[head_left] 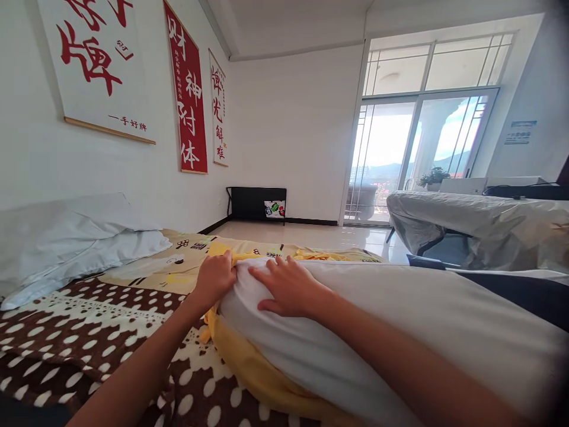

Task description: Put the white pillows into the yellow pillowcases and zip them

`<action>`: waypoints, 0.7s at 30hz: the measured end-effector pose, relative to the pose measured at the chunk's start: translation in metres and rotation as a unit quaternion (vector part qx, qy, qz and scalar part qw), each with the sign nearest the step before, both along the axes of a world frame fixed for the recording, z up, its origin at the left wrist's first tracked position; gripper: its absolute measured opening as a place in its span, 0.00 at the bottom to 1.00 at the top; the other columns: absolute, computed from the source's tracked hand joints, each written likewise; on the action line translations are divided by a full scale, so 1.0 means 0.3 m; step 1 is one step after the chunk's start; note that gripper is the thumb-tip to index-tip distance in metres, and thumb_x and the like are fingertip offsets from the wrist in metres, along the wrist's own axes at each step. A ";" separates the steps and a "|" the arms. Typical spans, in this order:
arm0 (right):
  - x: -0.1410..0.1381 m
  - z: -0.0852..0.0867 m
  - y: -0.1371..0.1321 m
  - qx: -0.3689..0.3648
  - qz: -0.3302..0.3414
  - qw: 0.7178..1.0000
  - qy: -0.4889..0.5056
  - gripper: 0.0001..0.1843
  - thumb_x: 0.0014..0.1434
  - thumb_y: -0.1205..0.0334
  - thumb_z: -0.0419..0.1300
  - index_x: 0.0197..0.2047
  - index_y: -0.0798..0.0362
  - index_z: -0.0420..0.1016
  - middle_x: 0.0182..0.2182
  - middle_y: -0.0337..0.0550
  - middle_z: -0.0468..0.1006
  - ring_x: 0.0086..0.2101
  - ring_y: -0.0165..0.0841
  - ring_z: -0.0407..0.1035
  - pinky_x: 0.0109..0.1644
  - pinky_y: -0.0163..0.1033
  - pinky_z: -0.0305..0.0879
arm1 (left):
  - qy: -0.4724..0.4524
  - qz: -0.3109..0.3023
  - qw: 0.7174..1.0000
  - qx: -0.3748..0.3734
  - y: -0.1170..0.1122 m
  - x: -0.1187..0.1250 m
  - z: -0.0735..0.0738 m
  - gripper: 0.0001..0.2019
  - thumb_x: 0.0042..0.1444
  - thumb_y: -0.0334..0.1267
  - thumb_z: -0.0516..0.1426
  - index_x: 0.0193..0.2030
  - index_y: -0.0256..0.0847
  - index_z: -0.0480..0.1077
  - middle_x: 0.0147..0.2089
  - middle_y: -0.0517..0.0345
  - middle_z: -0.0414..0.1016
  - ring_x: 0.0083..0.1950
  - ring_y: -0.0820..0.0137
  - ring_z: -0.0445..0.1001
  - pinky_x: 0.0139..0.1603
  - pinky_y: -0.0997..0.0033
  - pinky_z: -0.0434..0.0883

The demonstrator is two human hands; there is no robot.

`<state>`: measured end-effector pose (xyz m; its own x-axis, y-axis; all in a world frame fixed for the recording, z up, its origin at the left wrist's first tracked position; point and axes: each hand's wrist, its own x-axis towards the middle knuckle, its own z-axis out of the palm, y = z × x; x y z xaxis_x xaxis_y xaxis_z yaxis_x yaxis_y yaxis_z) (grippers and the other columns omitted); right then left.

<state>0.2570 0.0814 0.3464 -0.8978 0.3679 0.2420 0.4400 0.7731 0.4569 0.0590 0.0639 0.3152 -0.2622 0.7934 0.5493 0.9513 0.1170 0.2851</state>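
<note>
A large white pillow (391, 296) lies before me and runs off to the right. A yellow pillowcase (253, 365) is gathered around its left end and shows under its near side. My left hand (216, 274) is closed on the bunched edge of the pillowcase at the pillow's upper left corner. Just to the right, my right hand (288, 287) rests on top of the white pillow, with fingers spread and nothing gripped. Beneath is a brown blanket (100, 344) with white dots. Yellow cloth also lies along the pillow's far side.
White pillows (71, 237) lie at the left by the wall. Beyond the bed is a patterned beige sheet (186, 249). A black folded frame (249, 203) stands by the far wall. A plastic-covered table (444, 207) is at the right, near a sliding glass door (382, 154).
</note>
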 end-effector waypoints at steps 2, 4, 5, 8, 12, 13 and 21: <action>0.014 -0.008 -0.008 -0.001 0.000 1.000 -0.002 0.39 0.57 0.40 0.56 0.65 0.53 0.57 0.46 0.59 0.74 0.45 0.50 0.69 0.45 0.52 0.65 | -0.041 0.000 0.999 0.018 0.007 -0.002 0.005 0.07 0.50 0.37 0.51 0.24 0.44 0.55 0.23 0.56 0.65 0.32 0.59 0.69 0.36 0.64 0.59; 0.030 -0.007 -0.022 -0.006 -0.002 1.000 -0.006 0.39 0.57 0.40 0.57 0.65 0.53 0.57 0.45 0.58 0.74 0.43 0.50 0.70 0.43 0.51 0.65 | -0.086 -0.028 0.995 0.029 0.013 -0.017 0.016 0.09 0.48 0.39 0.51 0.22 0.44 0.53 0.22 0.60 0.61 0.29 0.65 0.65 0.32 0.68 0.58; 0.037 -0.005 -0.029 -0.011 -0.001 1.000 -0.008 0.39 0.57 0.41 0.57 0.65 0.53 0.58 0.44 0.58 0.74 0.43 0.49 0.70 0.43 0.51 0.65 | -0.109 -0.052 0.992 0.027 0.014 -0.029 0.023 0.10 0.47 0.40 0.52 0.22 0.44 0.51 0.22 0.62 0.59 0.27 0.68 0.63 0.31 0.69 0.57; 0.046 0.001 -0.044 -0.030 0.010 0.999 -0.018 0.38 0.57 0.40 0.57 0.65 0.51 0.57 0.45 0.58 0.74 0.44 0.50 0.69 0.42 0.51 0.65 | -0.164 -0.133 0.977 -0.004 -0.001 -0.073 0.043 0.13 0.41 0.43 0.53 0.19 0.43 0.50 0.21 0.66 0.53 0.24 0.74 0.56 0.28 0.73 0.56; 0.038 -0.006 -0.045 -0.044 0.014 0.999 -0.021 0.39 0.57 0.40 0.57 0.65 0.50 0.56 0.46 0.58 0.73 0.43 0.50 0.69 0.40 0.49 0.65 | -0.205 -0.204 0.956 -0.055 -0.055 -0.096 0.065 0.16 0.39 0.46 0.55 0.18 0.42 0.51 0.20 0.68 0.50 0.23 0.76 0.51 0.25 0.75 0.51; 0.035 -0.011 -0.043 -0.042 0.014 0.999 -0.017 0.39 0.57 0.40 0.57 0.65 0.50 0.57 0.46 0.57 0.73 0.43 0.50 0.69 0.40 0.49 0.65 | -0.208 -0.215 0.952 -0.060 -0.068 -0.090 0.069 0.16 0.39 0.46 0.56 0.18 0.42 0.51 0.20 0.68 0.49 0.24 0.76 0.50 0.25 0.75 0.50; 0.034 -0.053 -0.036 -0.004 0.016 1.000 -0.010 0.38 0.57 0.40 0.57 0.65 0.51 0.57 0.47 0.58 0.73 0.43 0.50 0.69 0.40 0.50 0.65 | -0.305 -0.254 0.918 -0.018 -0.058 -0.022 0.114 0.18 0.38 0.45 0.61 0.18 0.41 0.53 0.20 0.68 0.52 0.24 0.77 0.50 0.26 0.75 0.48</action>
<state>0.2672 0.0705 0.3304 -0.9138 0.3407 0.2211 0.4057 0.7907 0.4584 0.0523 0.0465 0.3495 -0.1030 0.9135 0.3935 0.5501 -0.2773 0.7877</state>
